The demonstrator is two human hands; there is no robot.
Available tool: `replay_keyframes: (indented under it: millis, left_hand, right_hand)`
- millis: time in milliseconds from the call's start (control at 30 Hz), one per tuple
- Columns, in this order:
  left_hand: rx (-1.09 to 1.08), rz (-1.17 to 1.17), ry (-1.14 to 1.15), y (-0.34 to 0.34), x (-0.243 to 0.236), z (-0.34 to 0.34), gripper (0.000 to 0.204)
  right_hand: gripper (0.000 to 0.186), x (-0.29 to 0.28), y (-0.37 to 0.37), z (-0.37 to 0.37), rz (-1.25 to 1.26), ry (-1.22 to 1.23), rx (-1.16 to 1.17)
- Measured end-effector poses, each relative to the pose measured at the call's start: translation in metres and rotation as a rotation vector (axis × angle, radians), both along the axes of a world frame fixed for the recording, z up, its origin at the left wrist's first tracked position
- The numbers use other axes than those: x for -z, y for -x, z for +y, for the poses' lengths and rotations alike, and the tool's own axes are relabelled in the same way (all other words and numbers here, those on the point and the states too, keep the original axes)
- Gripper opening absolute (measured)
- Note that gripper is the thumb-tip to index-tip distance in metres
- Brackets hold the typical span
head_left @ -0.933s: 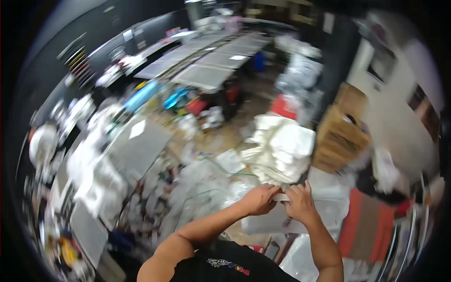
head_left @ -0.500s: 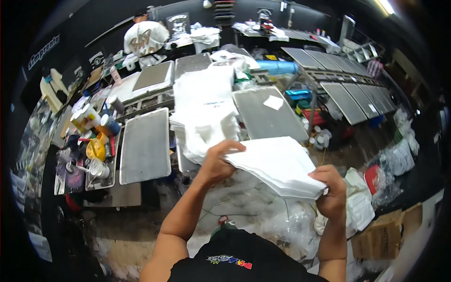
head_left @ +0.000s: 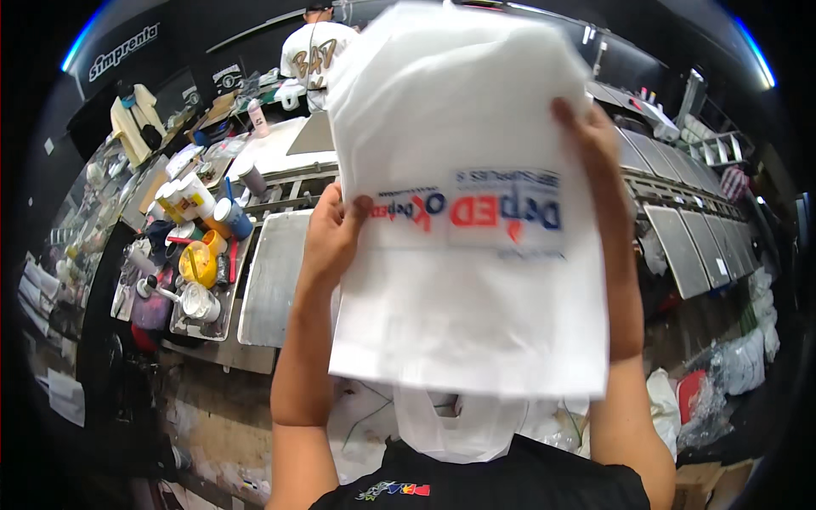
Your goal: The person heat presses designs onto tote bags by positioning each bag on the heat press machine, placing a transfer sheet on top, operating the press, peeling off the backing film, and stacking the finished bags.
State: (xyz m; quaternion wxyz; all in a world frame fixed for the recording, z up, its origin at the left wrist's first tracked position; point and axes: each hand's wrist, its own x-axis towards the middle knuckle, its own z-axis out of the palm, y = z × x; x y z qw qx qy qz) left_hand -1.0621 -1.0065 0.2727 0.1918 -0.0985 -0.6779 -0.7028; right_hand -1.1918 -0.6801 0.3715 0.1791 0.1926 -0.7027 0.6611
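Observation:
A white fabric bag with red and blue print hangs upright before me, its print upside down. Layered edges at its top suggest several bags held together. My left hand pinches the left edge at mid-height, thumb on the front. Higher up, my right hand grips the right edge; it is slightly blurred. Below the bag's lower edge, a white handle loop hangs in front of my black shirt. Most of the bench behind is hidden by the bag.
On the left, a grey platen lies beside a tray crowded with ink tubs and a yellow container. More grey platens line a rack on the right. Another person in a white shirt stands at the back.
Both hands have risen, lifting the white bags from a flat, tilted position to upright before me. The printed face and the handle loop now show, and the bench stack is hidden.

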Motion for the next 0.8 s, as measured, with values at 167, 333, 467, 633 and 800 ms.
replay_keyframes:
  millis: [167,333,467,633,800]
  left_hand:
    - [-0.34,-0.523,0.47,0.121,0.102,-0.032,0.064]
    - [-0.44,-0.774,0.723,0.117,0.183,-0.065,0.067]
    - [-0.422,-0.797,0.642,0.126,0.18,-0.067,0.061]
    - [-0.289,-0.797,0.801,0.149,0.158,-0.063,0.043]
    - [-0.16,0.181,1.258,0.185,0.114,-0.025,0.044]
  right_hand:
    - [0.064,0.191,0.195,-0.015,-0.36,-0.283,0.005]
    - [0.104,0.321,0.17,-0.036,-0.379,-0.501,0.024]
    - [0.105,0.296,0.155,-0.038,-0.438,-0.512,0.089]
    - [0.093,0.26,0.142,-0.033,-0.244,-0.638,0.252]
    - [0.06,0.179,0.033,-0.049,0.07,-0.88,-0.24]
